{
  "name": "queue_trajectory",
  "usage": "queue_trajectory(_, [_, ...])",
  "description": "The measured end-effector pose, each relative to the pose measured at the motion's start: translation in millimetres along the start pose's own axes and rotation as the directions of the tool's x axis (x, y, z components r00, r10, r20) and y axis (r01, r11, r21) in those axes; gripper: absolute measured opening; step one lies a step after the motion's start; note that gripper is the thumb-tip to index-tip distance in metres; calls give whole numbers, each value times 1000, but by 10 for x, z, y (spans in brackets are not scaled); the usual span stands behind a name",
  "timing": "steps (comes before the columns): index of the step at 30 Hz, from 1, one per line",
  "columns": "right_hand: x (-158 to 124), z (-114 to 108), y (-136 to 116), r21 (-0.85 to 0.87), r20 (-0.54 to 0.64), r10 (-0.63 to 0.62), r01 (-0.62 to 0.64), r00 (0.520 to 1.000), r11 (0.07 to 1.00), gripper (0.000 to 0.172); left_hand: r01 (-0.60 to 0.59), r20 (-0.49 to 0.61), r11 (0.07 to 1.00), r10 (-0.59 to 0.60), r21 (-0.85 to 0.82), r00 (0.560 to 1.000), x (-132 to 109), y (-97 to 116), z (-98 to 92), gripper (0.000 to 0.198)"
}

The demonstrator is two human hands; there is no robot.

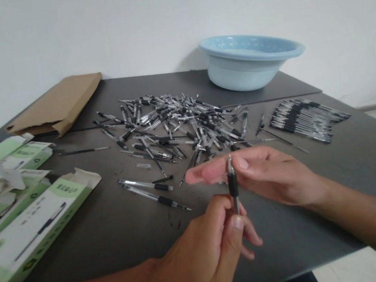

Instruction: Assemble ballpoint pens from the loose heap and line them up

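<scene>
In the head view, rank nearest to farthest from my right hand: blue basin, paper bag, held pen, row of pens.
1. Held pen, just left
2. Row of pens, right
3. Blue basin, back right
4. Paper bag, back left

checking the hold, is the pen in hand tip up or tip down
Tip up: the left hand holds the pen below its black grip; the metal tip shows above, beside the right hand.

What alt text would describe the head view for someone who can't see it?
A person's left hand holds a pen tip up, the right hand at its tip. Beyond lie a heap of pens, a neat row of pens and a blue basin, with green boxes at left.
</scene>
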State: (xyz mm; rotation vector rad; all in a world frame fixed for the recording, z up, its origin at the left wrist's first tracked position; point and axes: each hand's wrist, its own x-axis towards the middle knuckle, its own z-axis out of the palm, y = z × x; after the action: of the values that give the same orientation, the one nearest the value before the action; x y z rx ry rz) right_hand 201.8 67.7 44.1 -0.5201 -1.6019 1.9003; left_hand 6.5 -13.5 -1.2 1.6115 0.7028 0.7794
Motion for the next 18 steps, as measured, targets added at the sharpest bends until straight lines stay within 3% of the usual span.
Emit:
queue_trajectory(2, [-15, 1, -21, 2, 25, -55, 55, 998, 998, 27, -7, -1, 1000, 7, 12, 1000, -9, 11, -4, 26])
queue_trajectory(5, [-17, -20, -37, -44, 28, -117, 118, 993, 992, 25, -23, 2, 1000, 23, 20, 1000, -14, 10, -16, 27])
queue_trajectory(13, [10, -12, -71, -116, -67, -125, 117, 990, 986, 14, -51, 52, 998, 49, 41, 997, -1, -30, -38, 26])
queue_trajectory(16, [-3, -21, -68, -50, -47, -114, 112, 992, 992, 17, -41, 30, 999, 40, 11, 999, -8, -54, -27, 27])
queue_trajectory(18, [-19, -35, -75, 10, 10, -35, 35, 999, 999, 28, -27, 17, 999, 28, -16, 999, -13, -70, -16, 27])
